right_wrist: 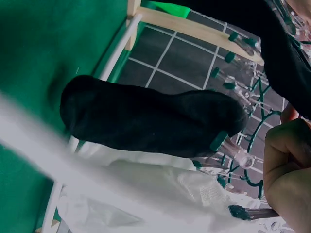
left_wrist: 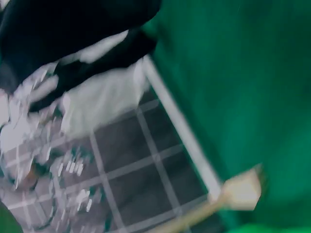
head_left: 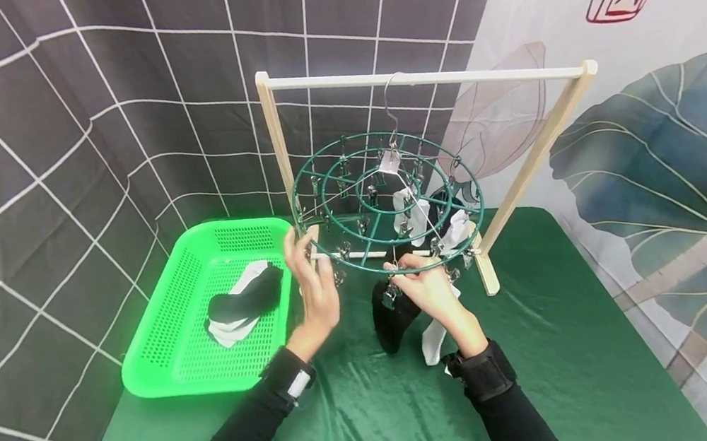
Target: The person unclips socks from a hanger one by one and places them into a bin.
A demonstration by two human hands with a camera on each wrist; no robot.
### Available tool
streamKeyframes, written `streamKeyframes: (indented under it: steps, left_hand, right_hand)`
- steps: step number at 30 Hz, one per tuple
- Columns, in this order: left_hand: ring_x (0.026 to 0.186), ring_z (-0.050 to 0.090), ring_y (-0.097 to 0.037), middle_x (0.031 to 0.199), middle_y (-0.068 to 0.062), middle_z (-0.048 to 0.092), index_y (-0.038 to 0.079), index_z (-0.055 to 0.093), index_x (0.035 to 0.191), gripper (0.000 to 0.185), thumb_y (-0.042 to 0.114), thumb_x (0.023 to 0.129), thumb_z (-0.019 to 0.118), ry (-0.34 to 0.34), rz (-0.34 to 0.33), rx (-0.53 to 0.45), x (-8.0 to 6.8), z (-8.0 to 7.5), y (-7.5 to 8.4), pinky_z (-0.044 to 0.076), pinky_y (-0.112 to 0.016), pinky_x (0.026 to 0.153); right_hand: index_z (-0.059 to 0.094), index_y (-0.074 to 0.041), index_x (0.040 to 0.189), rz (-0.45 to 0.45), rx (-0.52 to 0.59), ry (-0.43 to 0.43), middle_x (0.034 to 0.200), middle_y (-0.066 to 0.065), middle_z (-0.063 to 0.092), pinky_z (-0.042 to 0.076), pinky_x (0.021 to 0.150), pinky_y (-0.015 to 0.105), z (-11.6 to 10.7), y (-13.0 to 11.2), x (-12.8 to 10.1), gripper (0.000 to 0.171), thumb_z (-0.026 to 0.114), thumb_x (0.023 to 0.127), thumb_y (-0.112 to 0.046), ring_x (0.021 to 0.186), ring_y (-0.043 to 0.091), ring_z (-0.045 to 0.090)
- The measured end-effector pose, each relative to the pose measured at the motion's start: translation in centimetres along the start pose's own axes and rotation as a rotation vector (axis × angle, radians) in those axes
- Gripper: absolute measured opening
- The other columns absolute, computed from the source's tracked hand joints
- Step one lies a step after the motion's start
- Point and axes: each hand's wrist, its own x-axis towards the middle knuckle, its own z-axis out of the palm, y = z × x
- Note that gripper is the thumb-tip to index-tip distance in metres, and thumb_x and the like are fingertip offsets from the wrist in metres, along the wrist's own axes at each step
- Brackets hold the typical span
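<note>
Fingers [head_left: 297, 251] of left hand [head_left: 315, 291] lie straight against the near-left rim of the round green hanger [head_left: 388, 201], steadying it, holding nothing; to its left, basket [head_left: 199, 313] on the bench [head_left: 551, 343] holds black and white socks [head_left: 243, 305] awaiting hanging. Right hand [head_left: 426, 284] has fingers curled, pinching a clip [head_left: 391, 293] at the near rim, where the black sock [head_left: 391, 320] hangs beside a white sock [head_left: 434, 340]. Step judged: clipping that sock; next move calls for releasing the clip squarely on the cuff, then reaching left into the basket.
</note>
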Motion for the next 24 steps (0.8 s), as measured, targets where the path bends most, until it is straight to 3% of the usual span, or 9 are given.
streamKeyframes:
  steps: [2, 4, 6, 8, 12, 14, 18, 21, 24]
  left_hand:
    - [0.139, 0.02, -0.034, 0.15, -0.021, 0.012, -0.006, 0.023, 0.139, 0.043, 0.001, 0.097, 0.032, 0.128, -0.164, -0.16, -1.1, 0.5, -0.2, 0.02, -0.052, 0.112]
    - [0.137, 0.025, -0.034, 0.148, -0.022, 0.019, -0.007, 0.022, 0.14, 0.042, 0.004, 0.1, 0.031, 0.219, -0.371, -0.267, -2.1, 0.9, -0.4, 0.021, -0.049, 0.112]
    - [0.134, 0.03, -0.035, 0.143, -0.022, 0.028, -0.006, 0.026, 0.138, 0.04, 0.011, 0.102, 0.032, 0.221, -0.55, -0.317, -3.3, 1.3, -1.5, 0.021, -0.047, 0.112]
    - [0.129, 0.036, -0.037, 0.136, -0.024, 0.038, -0.008, 0.034, 0.133, 0.038, 0.016, 0.103, 0.033, 0.112, -0.689, -0.282, -4.4, 1.6, -1.5, 0.023, -0.047, 0.111]
    - [0.117, 0.051, -0.031, 0.121, -0.021, 0.057, -0.006, 0.048, 0.125, 0.042, 0.025, 0.105, 0.029, -0.266, -0.78, -0.259, -6.2, 1.8, -1.6, 0.031, -0.047, 0.106]
    - [0.103, 0.058, -0.021, 0.105, -0.012, 0.065, -0.001, 0.054, 0.119, 0.049, 0.037, 0.104, 0.027, -0.391, -0.84, -0.336, -6.6, 1.8, -1.5, 0.037, -0.04, 0.099]
    - [0.065, 0.057, -0.008, 0.077, 0.002, 0.063, 0.008, 0.061, 0.102, 0.048, 0.049, 0.1, 0.035, -0.476, -0.974, -0.499, -6.8, 1.5, -1.3, 0.047, -0.025, 0.068]
    - [0.066, 0.059, -0.005, 0.084, 0.001, 0.066, 0.004, 0.064, 0.108, 0.039, 0.037, 0.1, 0.044, -0.55, -0.946, -0.515, -6.8, 1.1, -1.0, 0.048, -0.021, 0.061]
    - [0.074, 0.06, -0.006, 0.095, -0.004, 0.068, -0.003, 0.062, 0.118, 0.034, 0.023, 0.099, 0.051, -0.634, -0.845, -0.446, -6.4, 0.6, -0.2, 0.048, -0.02, 0.065]
  right_hand:
    - [0.054, -0.01, 0.067, -0.017, 0.002, -0.004, 0.061, -0.005, 0.048, 0.03, 0.045, 0.02, 0.1, -0.1, 0.0, 0.022, 0.067, 0.085, -0.015, 0.048, 0.001, 0.042]
    - [0.056, -0.009, 0.068, -0.037, 0.026, 0.001, 0.065, -0.002, 0.058, 0.036, 0.047, 0.019, 0.2, -0.1, 0.0, 0.021, 0.068, 0.085, -0.012, 0.055, 0.002, 0.053]
    - [0.058, -0.008, 0.069, -0.048, 0.046, 0.01, 0.064, -0.003, 0.058, 0.036, 0.048, 0.019, 0.3, 0.0, 0.0, 0.018, 0.068, 0.083, -0.01, 0.055, -0.001, 0.051]
    - [0.058, -0.01, 0.069, -0.06, 0.062, 0.018, 0.061, -0.005, 0.055, 0.034, 0.049, 0.019, 0.4, 0.0, -0.1, 0.019, 0.068, 0.085, -0.012, 0.053, -0.003, 0.047]
    - [0.058, -0.012, 0.069, -0.12, 0.045, 0.061, 0.054, -0.009, 0.035, 0.026, 0.047, 0.023, 0.6, 0.3, -0.2, 0.022, 0.069, 0.087, -0.018, 0.048, 0.003, 0.031]
    - [0.058, -0.012, 0.069, -0.15, 0.03, 0.091, 0.054, -0.01, 0.033, 0.027, 0.047, 0.023, 0.7, 0.4, -0.2, 0.021, 0.07, 0.086, -0.019, 0.048, 0.004, 0.032]
    - [0.06, -0.013, 0.069, -0.177, 0.017, 0.149, 0.053, -0.009, 0.035, 0.028, 0.047, 0.023, 0.9, 0.8, -0.1, 0.02, 0.07, 0.086, -0.018, 0.049, 0.006, 0.034]
    - [0.057, -0.014, 0.066, -0.164, 0.006, 0.198, 0.052, -0.007, 0.034, 0.026, 0.046, 0.022, 0.7, 1.0, -0.3, 0.024, 0.069, 0.086, -0.019, 0.048, 0.007, 0.033]
    - [0.05, -0.016, 0.06, -0.138, -0.026, 0.252, 0.05, -0.008, 0.031, 0.024, 0.046, 0.022, 0.3, 1.4, -0.4, 0.033, 0.069, 0.086, -0.021, 0.047, 0.007, 0.031]
